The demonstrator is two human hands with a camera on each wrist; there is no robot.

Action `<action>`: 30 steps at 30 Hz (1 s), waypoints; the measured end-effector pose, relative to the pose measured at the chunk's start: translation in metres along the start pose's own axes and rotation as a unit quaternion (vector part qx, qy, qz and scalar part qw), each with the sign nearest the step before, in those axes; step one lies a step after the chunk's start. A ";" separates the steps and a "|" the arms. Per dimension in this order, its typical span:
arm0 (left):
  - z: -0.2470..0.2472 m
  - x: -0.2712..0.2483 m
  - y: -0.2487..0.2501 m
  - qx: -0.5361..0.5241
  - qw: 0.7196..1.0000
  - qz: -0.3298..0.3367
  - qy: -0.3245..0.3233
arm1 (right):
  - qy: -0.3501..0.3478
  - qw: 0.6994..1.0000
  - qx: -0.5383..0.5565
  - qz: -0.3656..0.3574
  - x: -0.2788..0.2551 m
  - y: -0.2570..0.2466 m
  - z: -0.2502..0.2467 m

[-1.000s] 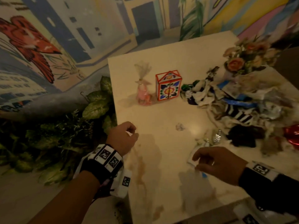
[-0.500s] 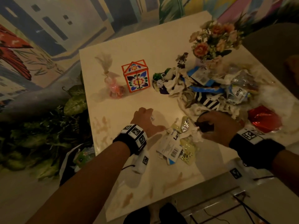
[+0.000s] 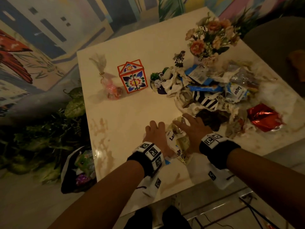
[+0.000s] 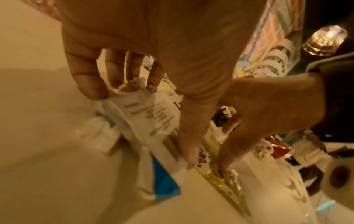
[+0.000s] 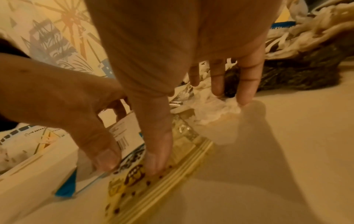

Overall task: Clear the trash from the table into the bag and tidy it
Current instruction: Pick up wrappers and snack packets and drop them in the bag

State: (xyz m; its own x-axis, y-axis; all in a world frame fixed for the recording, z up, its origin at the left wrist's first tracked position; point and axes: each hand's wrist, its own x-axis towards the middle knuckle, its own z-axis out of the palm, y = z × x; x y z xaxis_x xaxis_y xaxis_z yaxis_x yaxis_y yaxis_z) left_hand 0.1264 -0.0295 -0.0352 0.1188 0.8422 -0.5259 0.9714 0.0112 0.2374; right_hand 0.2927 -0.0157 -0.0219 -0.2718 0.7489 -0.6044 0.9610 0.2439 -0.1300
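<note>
A white printed wrapper and a yellow spotted wrapper lie near the table's front edge. My left hand and right hand bracket them, fingers straight and spread. In the left wrist view the left fingertips and thumb rest on the white wrapper. In the right wrist view the right thumb presses the yellow wrapper, while the fingers touch crumpled tissue. A big trash pile and red foil lie to the right. The black bag stands open on the floor, left of the table.
At the back of the table stand a patterned paper box, a pink favour bottle, a small potted plant, a zebra figurine and a flower vase. Leafy plants line the floor on the left.
Both hands have closed in on the two wrappers. The left moved right onto the white one; the right left the dark scrap and spread its fingers over the yellow one.
</note>
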 end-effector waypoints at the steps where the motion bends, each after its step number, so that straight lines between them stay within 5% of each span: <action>1: 0.000 -0.001 0.001 -0.008 1.000 -0.003 -0.003 | -0.003 1.000 0.005 0.004 0.002 -0.002 -0.003; 13: -0.007 0.000 -0.020 -0.062 0.997 -0.039 -0.039 | 0.002 0.998 0.055 -0.005 0.005 -0.011 0.002; 22: -0.005 0.000 -0.033 -0.172 0.980 -0.102 0.001 | -0.025 0.991 0.131 0.032 0.002 -0.009 -0.009; 30: -0.016 0.001 -0.035 -0.195 0.975 -0.108 -0.008 | 0.045 0.984 0.167 0.044 -0.005 0.006 -0.047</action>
State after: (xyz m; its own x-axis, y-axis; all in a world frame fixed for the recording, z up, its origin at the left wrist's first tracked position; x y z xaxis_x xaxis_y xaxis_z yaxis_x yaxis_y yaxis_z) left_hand 0.0892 -0.0202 -0.0310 -0.0726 0.7890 -0.6101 0.8222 0.3936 0.4112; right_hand 0.2977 0.0107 0.0172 -0.1751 0.8128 -0.5556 0.9402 -0.0294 -0.3393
